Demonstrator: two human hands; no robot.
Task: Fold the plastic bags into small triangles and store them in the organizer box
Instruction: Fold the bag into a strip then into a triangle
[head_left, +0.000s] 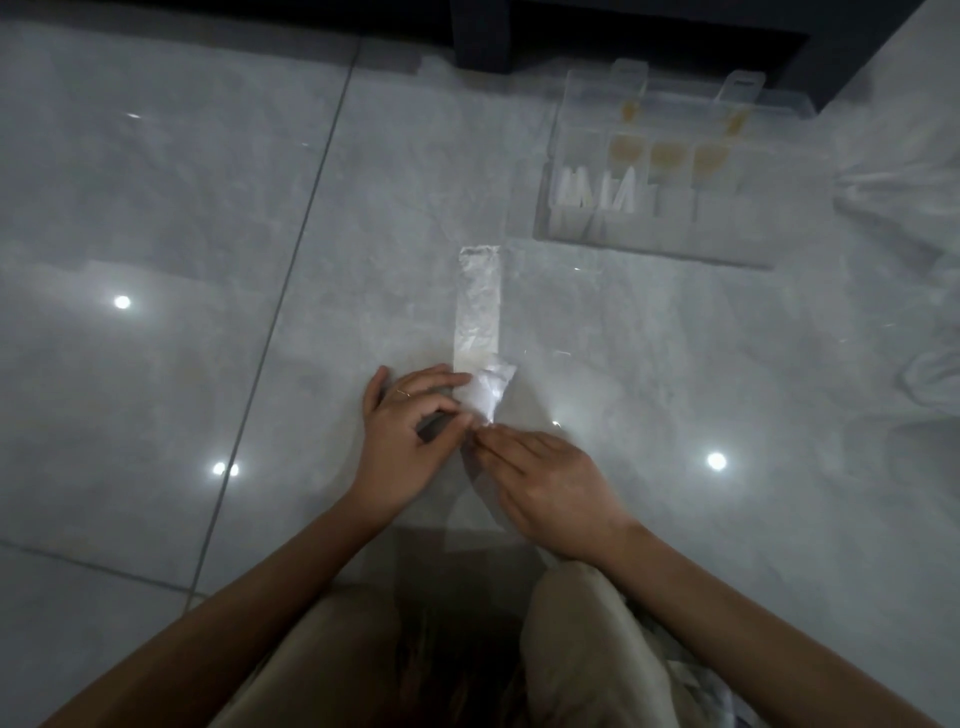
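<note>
**Clerk:** Item one, the task piece?
**Keeper:** Plastic bag, clear, flattened into a long strip on the floor. It runs straight away from your grips. Its near end is a triangular fold, just past your fingertips.
**Clerk:** Left grip?
**Keeper:** Your left grip has its forefinger laid along the fold's edge. The thumb and other fingers curl in and pinch the bag's lower corner.
**Clerk:** Right grip?
**Keeper:** Your right grip has its fingers nearly straight. The tips are closed on that same corner, touching the left grip's.
**Clerk:** Storage?
**Keeper:** Organizer box, clear, well beyond your right grip and to its right. White triangles stand in its nearer compartments, yellowish triangles in the row behind.
**Clerk:** Sundries?
**Keeper:** Loose bags, heaped far to the right of your right grip.
</note>
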